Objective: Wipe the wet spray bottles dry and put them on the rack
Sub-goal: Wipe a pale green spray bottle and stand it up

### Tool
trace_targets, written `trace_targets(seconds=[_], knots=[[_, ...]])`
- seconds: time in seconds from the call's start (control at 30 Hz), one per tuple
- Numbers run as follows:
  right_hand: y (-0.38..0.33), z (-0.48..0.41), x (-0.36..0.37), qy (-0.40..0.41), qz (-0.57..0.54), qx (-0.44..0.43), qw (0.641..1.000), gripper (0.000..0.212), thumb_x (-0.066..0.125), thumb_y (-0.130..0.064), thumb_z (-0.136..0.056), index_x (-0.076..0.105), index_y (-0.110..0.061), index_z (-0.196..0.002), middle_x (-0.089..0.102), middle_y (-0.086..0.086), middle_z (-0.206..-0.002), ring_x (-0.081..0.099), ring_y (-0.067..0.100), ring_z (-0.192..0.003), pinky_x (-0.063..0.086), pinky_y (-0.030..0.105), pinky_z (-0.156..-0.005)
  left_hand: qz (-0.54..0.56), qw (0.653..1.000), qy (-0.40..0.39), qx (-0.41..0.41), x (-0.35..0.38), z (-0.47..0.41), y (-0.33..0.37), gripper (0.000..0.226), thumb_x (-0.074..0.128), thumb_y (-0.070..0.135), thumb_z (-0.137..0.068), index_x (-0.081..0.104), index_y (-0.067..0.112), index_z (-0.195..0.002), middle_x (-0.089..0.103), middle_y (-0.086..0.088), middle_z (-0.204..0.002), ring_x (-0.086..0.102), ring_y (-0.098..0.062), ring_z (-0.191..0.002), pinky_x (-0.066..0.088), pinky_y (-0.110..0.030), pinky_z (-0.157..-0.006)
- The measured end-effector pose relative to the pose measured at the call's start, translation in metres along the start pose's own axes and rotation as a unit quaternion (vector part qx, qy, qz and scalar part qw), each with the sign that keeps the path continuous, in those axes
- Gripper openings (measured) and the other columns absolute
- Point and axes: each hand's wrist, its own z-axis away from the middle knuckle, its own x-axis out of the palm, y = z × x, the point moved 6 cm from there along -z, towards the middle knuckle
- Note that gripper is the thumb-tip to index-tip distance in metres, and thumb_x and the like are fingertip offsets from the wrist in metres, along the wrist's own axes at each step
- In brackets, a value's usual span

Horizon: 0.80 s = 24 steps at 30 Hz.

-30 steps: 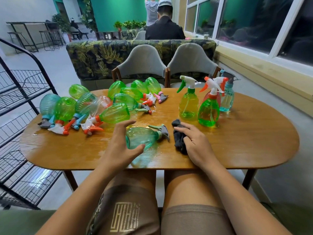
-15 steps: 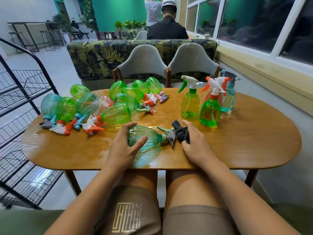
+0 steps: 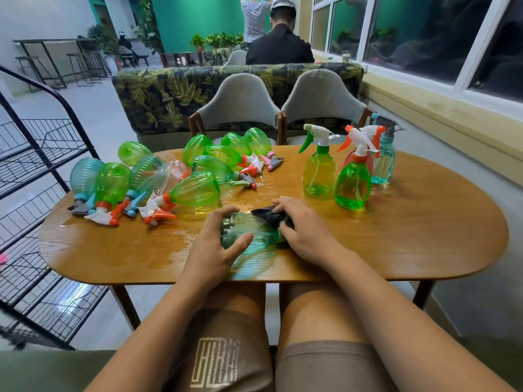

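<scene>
A teal spray bottle (image 3: pixel 249 233) is laid on its side on the wooden table (image 3: pixel 410 250), close to the near edge and between the two hands. Its body is clasped by the left hand (image 3: pixel 213 247), with the fingers curled over the top and the thumb against the near side. A dark cloth (image 3: pixel 270 217) is bunched under the bent fingers of the right hand (image 3: pixel 304 229) and pressed onto the bottle's neck end. The trigger head is hidden beneath it.

To the left, a heap of lying bottles (image 3: pixel 195 190) reaches nearly to the left hand, and a wet sheen is spread over the wood around it. Beyond the right hand, four upright bottles are grouped: a yellow-green one (image 3: pixel 319 176), a green one (image 3: pixel 353 188), a red one (image 3: pixel 349 161) partly hidden behind it, and a pale blue one (image 3: pixel 384 165). Bare wood is seen from the right hand out to the table's rounded right end. The black wire rack (image 3: pixel 42 165) is stood past the table's left end, its shelves facing the table.

Half a second ago the cloth was held just beside the grey trigger, which was in plain sight; since then the cloth has been brought over it. A second ago the right hand was resting on the cloth on the table, apart from the bottle, and the left hand had only part-closed on the body.
</scene>
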Motion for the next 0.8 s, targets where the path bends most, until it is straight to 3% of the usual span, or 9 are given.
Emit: trace_targets(seconds=[0.13,0.23,0.33,0.6,0.8], knots=[[0.011,0.013,-0.007,0.041,-0.032,0.022,0.998,0.034,0.06,-0.008,-0.096,0.06,-0.031,-0.121,0.069,-0.003,-0.118,0.064,0.015,-0.104,0.054,0.036,-0.087,0.006,1.0,0.003,-0.007,0.001,-0.001,0.0,0.056,0.073,0.068,-0.087,0.046,0.055,-0.136,0.058,0.015,-0.132,0.065,-0.01,-0.113,0.061,-0.047,-0.094],[0.019,0.02,-0.012,0.033,-0.019,0.008,0.999,0.055,0.058,-0.003,-0.095,0.063,-0.032,-0.141,0.066,-0.008,-0.132,0.06,0.009,-0.12,0.049,0.024,-0.1,0.006,1.0,0.012,-0.002,0.001,0.0,0.003,0.054,0.076,0.062,-0.087,0.047,0.057,-0.133,0.059,0.014,-0.129,0.064,-0.004,-0.111,0.06,-0.04,-0.092],[0.034,0.021,-0.021,0.033,0.003,0.036,0.999,0.048,0.057,-0.002,-0.096,0.071,-0.026,-0.135,0.066,-0.007,-0.132,0.062,0.015,-0.12,0.052,0.035,-0.104,0.007,1.0,0.011,-0.004,0.001,0.0,0.003,0.054,0.077,0.058,-0.088,0.046,0.058,-0.132,0.06,0.012,-0.129,0.064,-0.008,-0.112,0.06,-0.04,-0.092],[0.027,0.008,-0.011,0.065,0.041,0.103,0.992,0.038,0.055,-0.007,-0.099,0.071,-0.015,-0.132,0.066,0.0,-0.133,0.061,0.021,-0.121,0.05,0.037,-0.106,-0.006,1.0,0.005,-0.007,0.001,0.0,0.006,0.057,0.073,0.063,-0.087,0.047,0.051,-0.137,0.056,0.017,-0.133,0.058,0.001,-0.114,0.051,-0.025,-0.086],[-0.003,-0.009,0.011,-0.01,0.018,0.04,0.999,0.039,0.051,-0.004,-0.101,0.072,-0.014,-0.132,0.062,0.0,-0.138,0.056,0.019,-0.126,0.047,0.034,-0.11,-0.005,1.0,0.005,-0.01,0.001,-0.001,0.002,0.055,0.075,0.06,-0.089,0.046,0.053,-0.135,0.057,0.016,-0.131,0.062,-0.008,-0.112,0.057,-0.036,-0.09]])
